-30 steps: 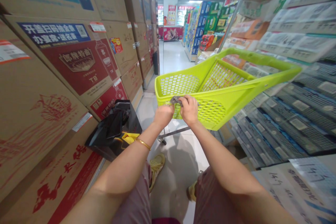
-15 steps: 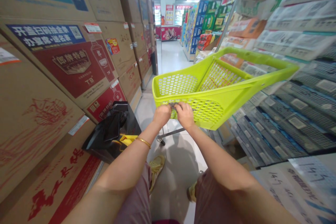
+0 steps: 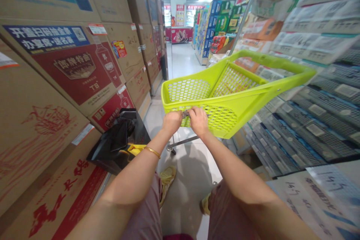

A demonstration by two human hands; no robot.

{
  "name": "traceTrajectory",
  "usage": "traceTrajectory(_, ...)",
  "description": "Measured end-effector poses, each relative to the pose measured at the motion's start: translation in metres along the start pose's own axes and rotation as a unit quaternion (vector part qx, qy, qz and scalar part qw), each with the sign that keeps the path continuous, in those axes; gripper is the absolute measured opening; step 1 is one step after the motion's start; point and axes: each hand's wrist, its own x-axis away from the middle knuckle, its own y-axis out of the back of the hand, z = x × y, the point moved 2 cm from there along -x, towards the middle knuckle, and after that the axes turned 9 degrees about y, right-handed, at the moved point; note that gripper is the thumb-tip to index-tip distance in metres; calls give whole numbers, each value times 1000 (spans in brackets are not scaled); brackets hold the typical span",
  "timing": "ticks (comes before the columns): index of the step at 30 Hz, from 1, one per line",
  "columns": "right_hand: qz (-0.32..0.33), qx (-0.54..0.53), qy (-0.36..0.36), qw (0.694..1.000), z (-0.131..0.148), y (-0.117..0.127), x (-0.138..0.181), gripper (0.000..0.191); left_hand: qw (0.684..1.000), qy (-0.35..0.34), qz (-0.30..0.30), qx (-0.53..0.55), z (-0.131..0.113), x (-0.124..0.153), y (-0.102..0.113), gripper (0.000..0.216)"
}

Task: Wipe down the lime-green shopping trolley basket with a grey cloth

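A lime-green plastic shopping cart (image 3: pixel 247 114) with perforated sides stands crosswise in front of me, its handle toward the right. My left hand (image 3: pixel 172 122) is closed by the lower front corner of the basket. Just to its right, my right hand (image 3: pixel 198 120) is closed too, fingers curled over. Between the two hands shows a small piece of crumpled grey cloth (image 3: pixel 185 114), gripped from both sides in front of the perforated panel. Whether the cloth touches the panel I cannot tell. Most of it is hidden in my fingers.
Stacked cartons (image 3: pixel 81 67) line the left side, with a black bag (image 3: pixel 120 138) against them. On the right, packaged goods (image 3: pixel 312 45) are piled high. A cart wheel (image 3: pixel 171 150) rests on the tiled floor near my shoes. An aisle (image 3: pixel 180 58) runs ahead to further shelves.
The view has shifted slightly, so the cart and cartons sit a little further left. Both hands still grip the cloth, and slightly more of it shows between them.
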Motion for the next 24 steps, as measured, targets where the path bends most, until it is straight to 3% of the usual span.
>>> traceTrajectory(4,-74,-9,-48,996,-3,14,-18,28,1000,12,8,-7,-1,0,-1,34)
traceTrajectory(8,-91,-5,-41,995,-1,12,-20,27,1000,3,1,-17,-1,1,-1,37)
traceTrajectory(20,63,35,61,996,11,-14,21,21,1000,-9,-3,-14,1,2,2,32)
traceTrajectory(24,70,33,62,995,10,-12,22,21,1000,-3,0,-11,1,2,1,35)
